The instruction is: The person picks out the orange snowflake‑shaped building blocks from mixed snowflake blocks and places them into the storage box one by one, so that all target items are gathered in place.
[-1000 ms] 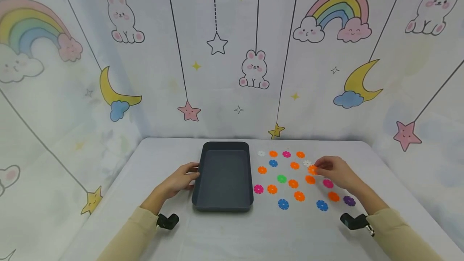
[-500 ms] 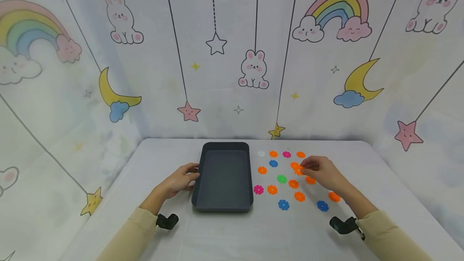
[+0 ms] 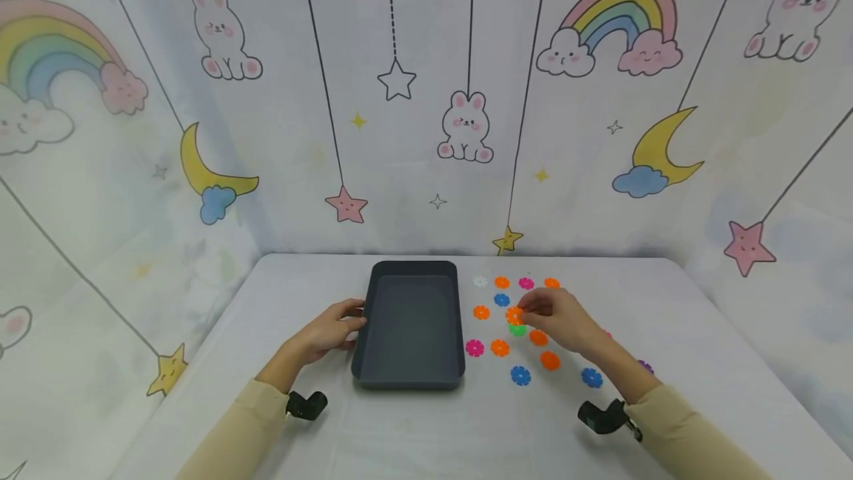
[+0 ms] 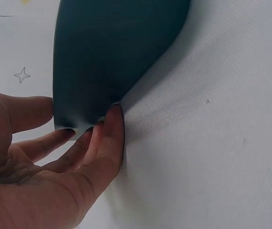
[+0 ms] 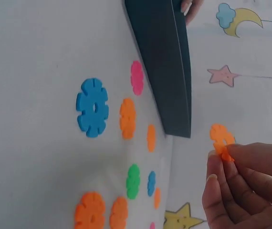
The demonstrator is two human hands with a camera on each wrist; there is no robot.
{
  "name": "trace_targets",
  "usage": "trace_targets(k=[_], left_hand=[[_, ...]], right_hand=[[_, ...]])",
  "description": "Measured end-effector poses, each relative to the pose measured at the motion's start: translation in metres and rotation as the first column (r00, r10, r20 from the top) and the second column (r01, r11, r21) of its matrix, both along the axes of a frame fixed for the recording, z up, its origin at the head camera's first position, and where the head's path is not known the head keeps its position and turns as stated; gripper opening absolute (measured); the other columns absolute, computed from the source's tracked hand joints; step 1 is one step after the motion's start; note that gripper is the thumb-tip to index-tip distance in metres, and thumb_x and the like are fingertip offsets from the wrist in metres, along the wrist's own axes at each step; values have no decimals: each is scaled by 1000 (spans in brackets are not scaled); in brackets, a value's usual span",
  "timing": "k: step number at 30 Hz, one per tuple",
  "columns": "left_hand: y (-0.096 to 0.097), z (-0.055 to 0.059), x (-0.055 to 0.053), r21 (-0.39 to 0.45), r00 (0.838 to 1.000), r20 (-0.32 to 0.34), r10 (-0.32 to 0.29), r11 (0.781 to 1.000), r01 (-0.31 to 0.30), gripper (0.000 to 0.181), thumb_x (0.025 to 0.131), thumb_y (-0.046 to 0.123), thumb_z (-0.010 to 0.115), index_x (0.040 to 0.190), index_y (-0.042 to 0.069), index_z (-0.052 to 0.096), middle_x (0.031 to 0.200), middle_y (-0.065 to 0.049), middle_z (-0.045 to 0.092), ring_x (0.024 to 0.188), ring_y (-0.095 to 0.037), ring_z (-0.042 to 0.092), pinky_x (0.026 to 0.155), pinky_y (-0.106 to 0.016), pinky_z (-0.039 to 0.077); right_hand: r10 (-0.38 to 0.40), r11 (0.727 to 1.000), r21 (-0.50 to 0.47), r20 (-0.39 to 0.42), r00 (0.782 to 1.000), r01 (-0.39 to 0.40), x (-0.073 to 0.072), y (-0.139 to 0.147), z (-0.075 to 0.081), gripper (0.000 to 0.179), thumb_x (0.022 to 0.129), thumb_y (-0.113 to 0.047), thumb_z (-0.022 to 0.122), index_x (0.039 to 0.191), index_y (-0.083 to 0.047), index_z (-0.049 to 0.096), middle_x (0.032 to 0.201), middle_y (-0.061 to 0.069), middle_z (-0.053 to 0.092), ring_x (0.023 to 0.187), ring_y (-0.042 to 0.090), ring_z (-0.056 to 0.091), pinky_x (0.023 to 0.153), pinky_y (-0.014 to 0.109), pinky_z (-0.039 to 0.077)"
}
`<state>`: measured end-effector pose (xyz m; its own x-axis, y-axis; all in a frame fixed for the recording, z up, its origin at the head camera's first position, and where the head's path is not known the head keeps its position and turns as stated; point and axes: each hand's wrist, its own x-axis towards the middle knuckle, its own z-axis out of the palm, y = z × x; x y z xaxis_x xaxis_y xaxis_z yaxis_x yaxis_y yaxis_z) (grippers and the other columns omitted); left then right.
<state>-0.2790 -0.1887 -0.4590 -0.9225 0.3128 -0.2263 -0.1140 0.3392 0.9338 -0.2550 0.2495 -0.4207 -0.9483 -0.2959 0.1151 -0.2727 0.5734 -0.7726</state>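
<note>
My right hand [image 3: 563, 323] pinches an orange notched plastic disc [image 3: 514, 315], a snowflake-type building piece, between thumb and fingertips. In the right wrist view the pinched disc [image 5: 218, 135] is raised off the table. It overlaps a green disc [image 3: 517, 330] in the head view. My left hand [image 3: 333, 328] holds the left side of a dark grey rectangular tray [image 3: 409, 332], whose inside is bare. The left wrist view has the thumb at the tray's rim and the other fingers against its outer wall [image 4: 117, 43].
Several more discs lie flat right of the tray, among them a blue disc [image 3: 521, 375], a pink disc [image 3: 474, 348], an orange disc [image 3: 549, 361] and a white disc [image 3: 480, 282]. The right hand and forearm hide some. A printed cloth backdrop [image 3: 413, 139] rises behind the white table [image 3: 426, 435].
My right hand has moved left over the spread of discs with the orange disc pinched in it, closer to the tray. The left hand and the tray have stayed in place.
</note>
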Motion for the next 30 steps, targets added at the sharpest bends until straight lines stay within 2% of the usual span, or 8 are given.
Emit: trace_targets(k=[6,11,19,30], left_hand=[[-1,-1,0,6,1000,-1,4,1000,-4,52,106,8,49,154,-5,34,153,-30,38,136,-46,48,98,-53,56],[-1,0,2,8,1000,4,-2,1000,2,52,106,8,49,154,-5,34,154,-30,37,137,-47,47,99,-53,56],[-1,1,2,2,1000,4,-2,1000,2,52,107,9,49,155,-4,34,155,-30,36,138,-47,46,99,-53,55],[0,2,3,4,1000,4,-1,1000,1,52,107,10,49,156,-2,33,156,-29,35,138,-46,46,101,-54,54]], right_hand=[[42,999,-29,22,999,-42,3,-22,2,17,96,-9,72,111,-2,70,102,6,71,92,21,68,80,23,59],[101,994,-33,-1,995,-101,6,-41,1,17,95,-8,72,110,1,71,98,5,72,90,24,69,79,20,58],[159,987,0,-18,987,-159,7,-73,-3,11,95,-9,72,107,-6,71,96,0,71,86,16,67,78,21,58],[268,963,-17,-42,963,-269,3,-108,-14,10,95,-2,69,104,-7,71,96,0,71,83,16,66,75,23,59]])
